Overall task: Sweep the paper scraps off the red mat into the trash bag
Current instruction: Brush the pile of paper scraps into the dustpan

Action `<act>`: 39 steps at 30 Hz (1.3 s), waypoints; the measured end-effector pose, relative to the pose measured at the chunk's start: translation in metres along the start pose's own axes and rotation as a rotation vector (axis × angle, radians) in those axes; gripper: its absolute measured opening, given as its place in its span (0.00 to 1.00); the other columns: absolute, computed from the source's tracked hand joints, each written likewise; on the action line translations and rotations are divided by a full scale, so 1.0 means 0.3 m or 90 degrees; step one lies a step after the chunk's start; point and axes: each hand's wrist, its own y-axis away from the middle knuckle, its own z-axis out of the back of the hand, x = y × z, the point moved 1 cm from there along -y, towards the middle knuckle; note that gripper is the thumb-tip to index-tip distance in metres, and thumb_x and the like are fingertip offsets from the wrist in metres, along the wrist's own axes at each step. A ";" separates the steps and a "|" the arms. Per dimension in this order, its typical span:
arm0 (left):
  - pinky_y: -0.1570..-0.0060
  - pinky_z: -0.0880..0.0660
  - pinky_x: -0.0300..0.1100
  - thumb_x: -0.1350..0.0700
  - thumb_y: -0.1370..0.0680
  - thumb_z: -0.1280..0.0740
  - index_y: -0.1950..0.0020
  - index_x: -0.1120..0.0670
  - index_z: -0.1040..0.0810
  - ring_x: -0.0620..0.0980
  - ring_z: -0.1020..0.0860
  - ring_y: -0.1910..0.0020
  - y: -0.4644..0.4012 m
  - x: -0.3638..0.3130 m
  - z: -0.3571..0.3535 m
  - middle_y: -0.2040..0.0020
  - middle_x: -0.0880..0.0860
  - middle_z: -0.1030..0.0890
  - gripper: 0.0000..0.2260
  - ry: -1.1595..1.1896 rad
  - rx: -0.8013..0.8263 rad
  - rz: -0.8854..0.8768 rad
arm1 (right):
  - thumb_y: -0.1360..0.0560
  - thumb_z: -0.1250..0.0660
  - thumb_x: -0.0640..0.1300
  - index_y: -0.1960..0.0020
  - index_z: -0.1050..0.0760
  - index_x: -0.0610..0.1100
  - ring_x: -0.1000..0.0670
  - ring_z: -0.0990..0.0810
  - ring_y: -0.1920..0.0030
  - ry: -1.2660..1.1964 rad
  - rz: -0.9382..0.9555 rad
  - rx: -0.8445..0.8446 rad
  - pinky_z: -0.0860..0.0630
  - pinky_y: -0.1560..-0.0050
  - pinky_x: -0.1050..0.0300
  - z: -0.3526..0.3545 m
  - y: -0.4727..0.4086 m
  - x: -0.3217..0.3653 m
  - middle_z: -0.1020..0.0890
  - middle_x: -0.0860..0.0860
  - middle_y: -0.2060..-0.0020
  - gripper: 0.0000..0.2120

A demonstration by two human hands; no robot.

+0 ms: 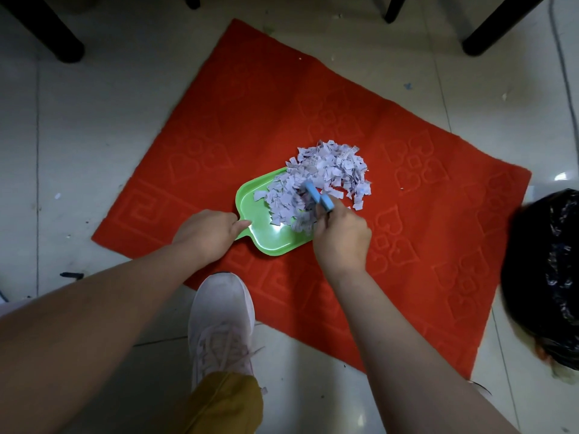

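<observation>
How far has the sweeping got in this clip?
Done: paper scraps are gathered in one pile, part already on the green dustpan. In hand: left hand holds the dustpan, right hand sweeps with a blue brush. Left: the remaining scraps on the red mat, then emptying into the black trash bag.

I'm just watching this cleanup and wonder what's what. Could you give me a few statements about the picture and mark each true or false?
1. The left hand grips the handle of the green dustpan. True.
2. The paper scraps all lie inside the dustpan. False: many are on the red mat.
3. The right hand holds a blue brush. True.
4. The trash bag sits at the left. False: it is at the right edge.
</observation>
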 end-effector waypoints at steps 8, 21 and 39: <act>0.63 0.34 0.45 0.41 0.19 0.49 0.66 0.54 0.33 0.54 0.28 0.62 0.001 -0.001 -0.003 0.68 0.51 0.29 0.23 0.001 0.004 0.003 | 0.23 0.38 0.42 0.45 0.22 0.44 0.34 0.22 0.59 -0.040 0.024 -0.123 0.37 0.63 0.52 0.075 -0.001 -0.012 0.18 0.39 0.61 0.09; 0.62 0.34 0.45 0.41 0.19 0.50 0.67 0.54 0.33 0.53 0.28 0.63 -0.009 0.005 -0.010 0.68 0.50 0.29 0.23 -0.004 -0.002 -0.007 | 0.21 0.42 0.45 0.36 0.27 0.49 0.41 0.20 0.52 0.040 0.083 0.022 0.34 0.60 0.55 -0.011 -0.072 0.032 0.18 0.45 0.53 0.14; 0.63 0.33 0.46 0.40 0.20 0.49 0.63 0.57 0.29 0.54 0.26 0.62 -0.008 0.007 -0.011 0.65 0.54 0.24 0.24 -0.011 0.008 -0.003 | 0.23 0.41 0.42 0.35 0.28 0.49 0.40 0.20 0.52 -0.042 0.116 0.084 0.32 0.59 0.54 -0.083 0.090 0.156 0.18 0.44 0.52 0.17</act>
